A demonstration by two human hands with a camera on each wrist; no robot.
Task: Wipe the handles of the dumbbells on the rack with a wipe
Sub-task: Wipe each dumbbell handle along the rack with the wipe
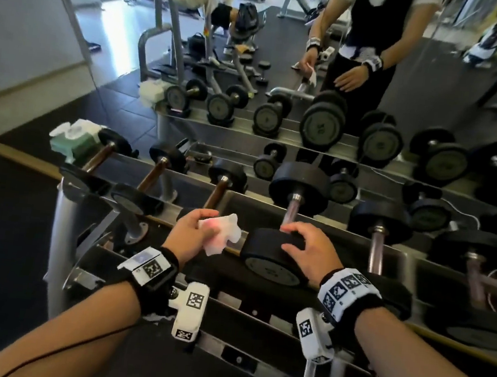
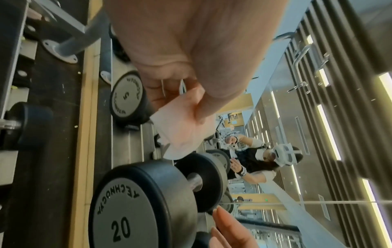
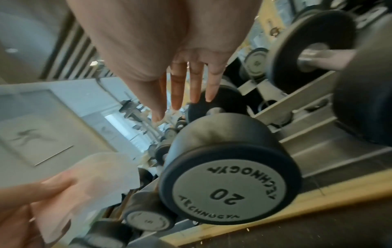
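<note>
In the head view my left hand [image 1: 202, 231] pinches a crumpled white wipe [image 1: 225, 235] just above the rack's front rail [image 1: 412, 259]. It is left of the dumbbell marked 20 [image 1: 273, 261]. My right hand [image 1: 298, 240] is spread over that dumbbell's near head, fingers relaxed, holding nothing. Its steel handle [image 1: 293, 209] runs back to the far head and is bare. The left wrist view shows the wipe [image 2: 182, 127] hanging from my thumb and fingers above the dumbbell marked 20 [image 2: 131, 209]. In the right wrist view my straight fingers [image 3: 195, 87] hover over the same dumbbell [image 3: 229, 189]; whether they touch it I cannot tell.
Several smaller dumbbells [image 1: 156, 174] lie to the left on the rack, larger ones [image 1: 379, 225] to the right. A pack of wipes [image 1: 73, 140] sits at the rack's left end. A mirror [image 1: 364, 62] behind shows my reflection. A lower tier [image 1: 227, 310] juts out below my wrists.
</note>
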